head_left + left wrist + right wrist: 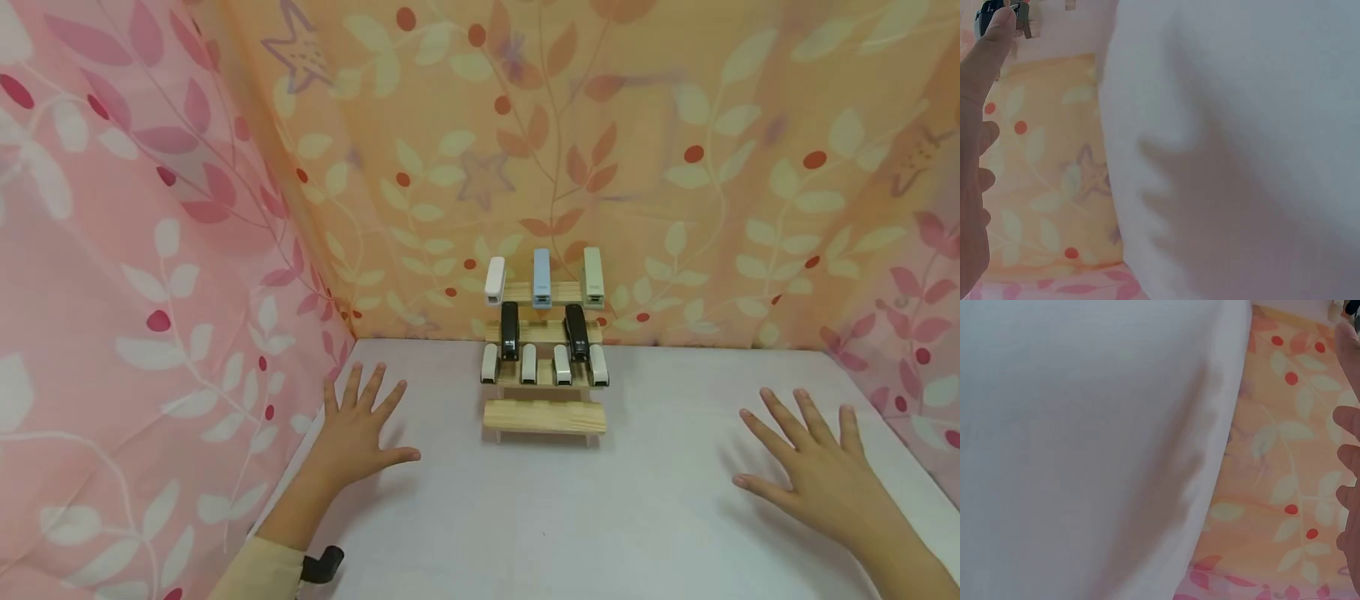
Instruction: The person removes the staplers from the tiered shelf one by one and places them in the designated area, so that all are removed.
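My left hand (pixel 351 437) is held over the white table at the left, fingers spread and straight, holding nothing. At the right my right hand (pixel 821 475) hovers in the same way with its fingers spread. Between them, farther back, stands a stepped wooden rack (pixel 544 417) bearing several staplers. Its top step holds a white stapler (pixel 495 279), a blue stapler (pixel 542 277) and a green stapler (pixel 593 277). Two black staplers (pixel 510 331) sit on the step below, and several small white staplers (pixel 528 364) line the step under that. The lowest step is bare.
The white table (pixel 525 517) carries the rack near its back edge. An orange patterned curtain (pixel 465 167) hangs right behind it. Pink patterned cloth (pixel 150 292) stands along the left side and also at the right. Both hands cast shadows on the tabletop.
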Motion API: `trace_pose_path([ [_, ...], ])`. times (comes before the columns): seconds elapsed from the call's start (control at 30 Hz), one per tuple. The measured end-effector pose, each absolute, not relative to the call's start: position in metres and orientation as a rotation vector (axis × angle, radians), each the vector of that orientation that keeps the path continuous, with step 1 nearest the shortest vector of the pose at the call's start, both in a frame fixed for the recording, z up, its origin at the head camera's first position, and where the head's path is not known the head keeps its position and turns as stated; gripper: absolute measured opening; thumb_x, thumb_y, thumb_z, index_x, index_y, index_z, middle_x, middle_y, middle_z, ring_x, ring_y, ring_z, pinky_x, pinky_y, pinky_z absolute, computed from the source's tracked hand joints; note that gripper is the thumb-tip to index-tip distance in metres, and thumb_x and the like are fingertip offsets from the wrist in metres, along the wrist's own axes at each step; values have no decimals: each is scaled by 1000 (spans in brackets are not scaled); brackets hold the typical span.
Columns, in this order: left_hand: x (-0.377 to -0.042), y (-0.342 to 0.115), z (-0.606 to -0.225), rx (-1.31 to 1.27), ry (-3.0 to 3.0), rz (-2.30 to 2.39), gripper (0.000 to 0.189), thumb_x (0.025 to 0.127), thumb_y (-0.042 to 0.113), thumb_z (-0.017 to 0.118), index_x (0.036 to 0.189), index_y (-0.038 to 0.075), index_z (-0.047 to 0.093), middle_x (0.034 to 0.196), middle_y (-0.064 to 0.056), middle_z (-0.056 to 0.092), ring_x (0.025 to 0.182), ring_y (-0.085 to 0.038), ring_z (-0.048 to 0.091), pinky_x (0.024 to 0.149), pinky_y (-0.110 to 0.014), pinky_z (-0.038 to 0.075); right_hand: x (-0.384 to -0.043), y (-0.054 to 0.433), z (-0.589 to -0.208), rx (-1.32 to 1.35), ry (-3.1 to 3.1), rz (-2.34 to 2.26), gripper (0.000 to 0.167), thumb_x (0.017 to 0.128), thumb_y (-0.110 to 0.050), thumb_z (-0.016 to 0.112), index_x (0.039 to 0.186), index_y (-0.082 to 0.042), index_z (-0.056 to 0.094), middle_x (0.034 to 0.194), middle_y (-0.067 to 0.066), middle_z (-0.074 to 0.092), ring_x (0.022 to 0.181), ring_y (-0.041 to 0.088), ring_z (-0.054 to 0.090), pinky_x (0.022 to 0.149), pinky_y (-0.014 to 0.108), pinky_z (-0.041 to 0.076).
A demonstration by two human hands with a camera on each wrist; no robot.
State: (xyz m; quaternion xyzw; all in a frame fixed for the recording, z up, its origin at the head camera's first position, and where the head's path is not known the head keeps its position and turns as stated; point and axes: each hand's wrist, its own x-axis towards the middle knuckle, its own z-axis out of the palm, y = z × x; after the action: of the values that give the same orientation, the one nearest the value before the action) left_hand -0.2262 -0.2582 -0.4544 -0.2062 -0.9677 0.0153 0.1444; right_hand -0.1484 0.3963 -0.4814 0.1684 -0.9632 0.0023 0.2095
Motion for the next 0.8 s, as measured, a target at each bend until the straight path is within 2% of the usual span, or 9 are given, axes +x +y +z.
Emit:
trace_pose_path([
  [0.3, -234, -244, -464, -555, -2844, -141, 113, 74, 93, 54, 162, 26, 31, 171, -16, 15, 157, -46, -3, 116, -79, -4, -153, 385, -479, 430, -2667, 80, 98, 80, -65, 76, 160, -26, 36, 173, 3, 13, 158, 26, -12, 119, 67, -20],
  [0.57, -241, -228, -472, -516, -2865, -376, 116, 73, 94, 55, 164, 27, 27, 172, -12, 11, 158, -41, -5, 118, -76, -7, -157, 377, -478, 353, -2667, 181, 90, 83, -60, 76, 155, -19, 43, 169, 14, 23, 159, 34, -6, 119, 67, -20],
  [0.8, -244, -217, -479, -523, -2837, -577, 114, 75, 83, 67, 163, 24, 28, 172, -12, 15, 158, -41, 0, 118, -76, -4, -160, 367, -473, 326, -2680, 260, 86, 86, -58, 75, 153, -14, 45, 168, 19, 25, 158, 39, -2, 118, 68, -21],
])
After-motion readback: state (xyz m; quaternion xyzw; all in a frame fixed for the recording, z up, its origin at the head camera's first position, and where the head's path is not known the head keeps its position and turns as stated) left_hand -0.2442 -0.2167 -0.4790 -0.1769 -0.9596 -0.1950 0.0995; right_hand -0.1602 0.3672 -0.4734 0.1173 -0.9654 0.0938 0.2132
